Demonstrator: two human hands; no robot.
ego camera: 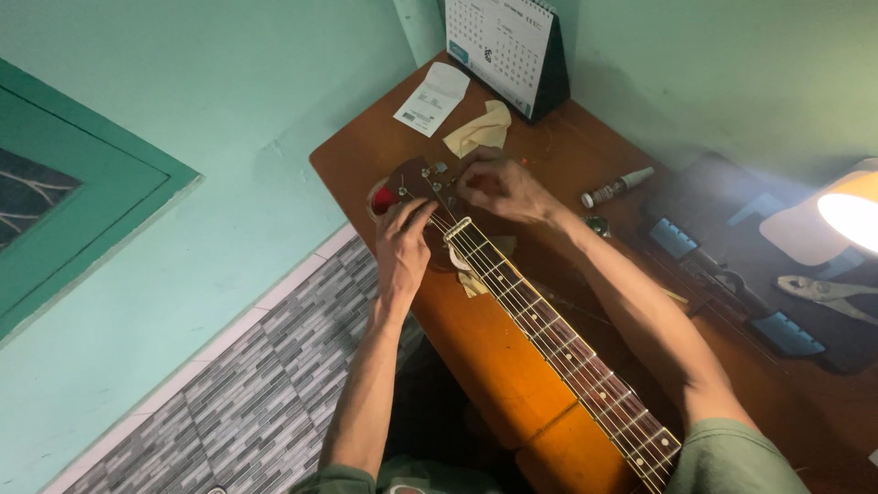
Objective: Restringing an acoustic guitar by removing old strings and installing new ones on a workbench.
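From the head camera, an acoustic guitar [512,366] lies across a brown wooden desk [366,165], its neck running up and away to the headstock [422,178] near the desk's far left corner. The left hand [402,242] rests on the near edge of the headstock beside the nut, fingers curled down over the strings [512,284] where they leave the fretboard; whether it pinches a string is not clear. The right hand [498,187] is bent over the far side of the headstock at the tuning pegs, fingers drawn together as if on a peg or string end, though the grip itself is hidden. The two hands are close but not touching. A red round object [384,198] shows just left of the headstock. To do this well, I judge the left hand should keep the string seated and taut at the nut while the right works the peg slowly, keeping the windings neat
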